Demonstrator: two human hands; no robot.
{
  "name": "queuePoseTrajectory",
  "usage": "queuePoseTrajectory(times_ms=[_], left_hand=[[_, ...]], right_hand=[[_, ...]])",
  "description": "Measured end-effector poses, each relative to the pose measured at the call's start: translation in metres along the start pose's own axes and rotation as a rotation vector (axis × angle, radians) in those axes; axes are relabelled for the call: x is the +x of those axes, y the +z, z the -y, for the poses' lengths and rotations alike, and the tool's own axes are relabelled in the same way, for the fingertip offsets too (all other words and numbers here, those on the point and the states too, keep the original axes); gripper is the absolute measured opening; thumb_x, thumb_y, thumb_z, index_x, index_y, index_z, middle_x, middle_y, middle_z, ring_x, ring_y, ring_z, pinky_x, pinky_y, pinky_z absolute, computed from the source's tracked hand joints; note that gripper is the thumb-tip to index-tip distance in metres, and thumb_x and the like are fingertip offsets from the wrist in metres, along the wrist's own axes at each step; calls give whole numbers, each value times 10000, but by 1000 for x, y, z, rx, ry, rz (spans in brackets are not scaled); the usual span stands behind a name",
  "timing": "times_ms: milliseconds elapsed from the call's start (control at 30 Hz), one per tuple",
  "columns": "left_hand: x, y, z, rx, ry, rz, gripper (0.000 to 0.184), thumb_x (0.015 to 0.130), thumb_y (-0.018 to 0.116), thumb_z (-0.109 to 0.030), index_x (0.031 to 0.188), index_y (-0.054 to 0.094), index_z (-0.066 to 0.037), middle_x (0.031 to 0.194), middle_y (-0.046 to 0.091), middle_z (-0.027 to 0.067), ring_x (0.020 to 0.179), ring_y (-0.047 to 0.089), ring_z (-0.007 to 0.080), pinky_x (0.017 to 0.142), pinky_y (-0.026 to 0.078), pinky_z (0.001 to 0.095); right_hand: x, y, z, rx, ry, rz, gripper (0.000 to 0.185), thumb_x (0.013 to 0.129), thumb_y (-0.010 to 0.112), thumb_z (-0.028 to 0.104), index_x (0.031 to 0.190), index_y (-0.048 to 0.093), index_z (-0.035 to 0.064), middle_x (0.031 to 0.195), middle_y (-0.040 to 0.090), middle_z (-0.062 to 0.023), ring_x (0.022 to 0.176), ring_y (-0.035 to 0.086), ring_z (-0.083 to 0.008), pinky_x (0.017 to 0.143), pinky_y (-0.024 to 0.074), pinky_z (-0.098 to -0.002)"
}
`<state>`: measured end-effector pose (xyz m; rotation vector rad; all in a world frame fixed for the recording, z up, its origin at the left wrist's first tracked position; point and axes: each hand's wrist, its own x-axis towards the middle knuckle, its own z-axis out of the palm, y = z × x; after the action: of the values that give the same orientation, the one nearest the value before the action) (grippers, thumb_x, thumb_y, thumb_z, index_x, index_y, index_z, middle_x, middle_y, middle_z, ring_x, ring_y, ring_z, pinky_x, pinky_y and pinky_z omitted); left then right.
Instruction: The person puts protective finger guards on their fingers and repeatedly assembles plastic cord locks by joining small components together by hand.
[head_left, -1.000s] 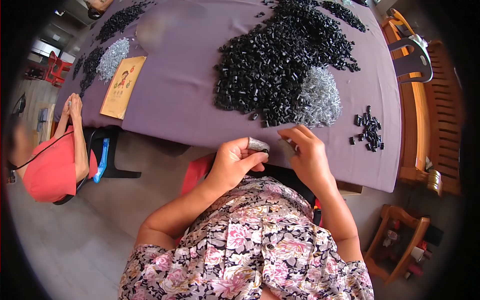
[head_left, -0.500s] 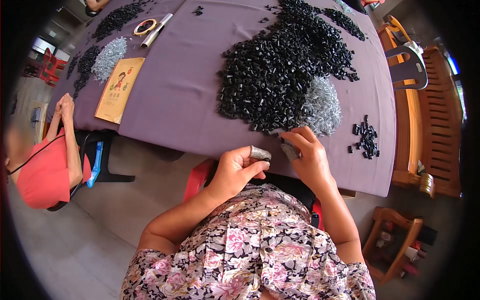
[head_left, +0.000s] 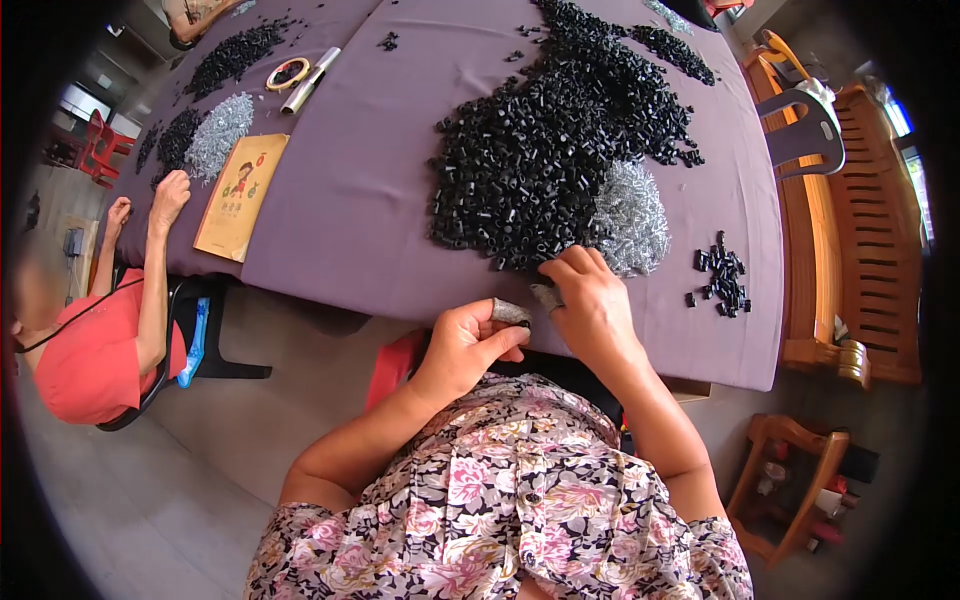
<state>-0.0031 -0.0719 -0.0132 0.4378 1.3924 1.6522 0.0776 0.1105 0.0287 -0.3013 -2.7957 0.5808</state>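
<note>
My left hand (head_left: 470,345) is closed on a small black piece (head_left: 524,325), pinched between thumb and a finger wrapped in grey tape. It is just off the table's near edge. My right hand (head_left: 583,298), also with grey tape on a finger, reaches over the edge at the near side of a big heap of black pieces (head_left: 530,160). Its fingers are bent together; what they hold, if anything, is hidden. Right beside it lies a pile of clear pieces (head_left: 632,220). A small group of black pieces (head_left: 720,276) lies to the right.
A yellow booklet (head_left: 240,198), a tape roll (head_left: 288,74) and a silvery tube (head_left: 311,80) lie on the purple cloth (head_left: 340,200). Another person (head_left: 95,345) sits at the left. A dark chair (head_left: 805,130) and wooden bench (head_left: 878,240) stand at the right.
My right hand has moved forward to the black heap's near edge. My left hand keeps its pinch. The other person's clasped hands have come apart.
</note>
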Motion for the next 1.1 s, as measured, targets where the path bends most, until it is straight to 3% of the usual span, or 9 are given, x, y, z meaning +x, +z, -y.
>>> queuePoseTrajectory(times_ms=[200,300,433,733,967,1100], left_hand=[[-1,0,1,-8,17,10,144,950,697,-50,1078,681,14,937,731,65,748,684,109,695,558,231],[0,0,-1,-11,26,14,143,952,695,-47,1079,682,16,948,730,65,762,685,109,705,560,231],[-1,7,-2,-1,16,1,142,957,683,-33,1089,683,20,976,729,62,814,689,107,732,572,237],[7,31,-7,22,6,75,158,977,663,-42,1122,677,20,1052,730,77,934,700,126,779,586,253],[9,41,-5,75,-11,76,163,977,660,-39,1127,672,25,1048,732,79,945,702,130,786,587,261],[12,45,-4,81,-15,83,161,976,662,-39,1123,672,24,1039,733,79,936,702,126,784,586,259]], right_hand=[[7,14,-2,-149,-67,-27,282,676,707,43,957,703,52,965,637,-94,959,604,-297,820,512,-401],[2,10,-7,-3,-106,-114,308,667,690,-3,971,709,41,959,647,-103,966,607,-306,821,510,-400],[-18,-15,0,548,108,-11,271,743,689,-51,1005,714,11,950,659,-102,928,645,-280,755,508,-343],[-53,-17,2,620,180,-112,164,822,737,15,986,725,16,931,674,-86,823,639,-221,711,502,-321],[-68,-4,-13,864,298,-133,135,841,728,22,976,734,19,914,669,-74,785,625,-183,702,499,-304],[-67,-11,-12,794,288,-150,122,848,731,33,969,734,17,895,658,-66,788,621,-169,699,494,-298]])
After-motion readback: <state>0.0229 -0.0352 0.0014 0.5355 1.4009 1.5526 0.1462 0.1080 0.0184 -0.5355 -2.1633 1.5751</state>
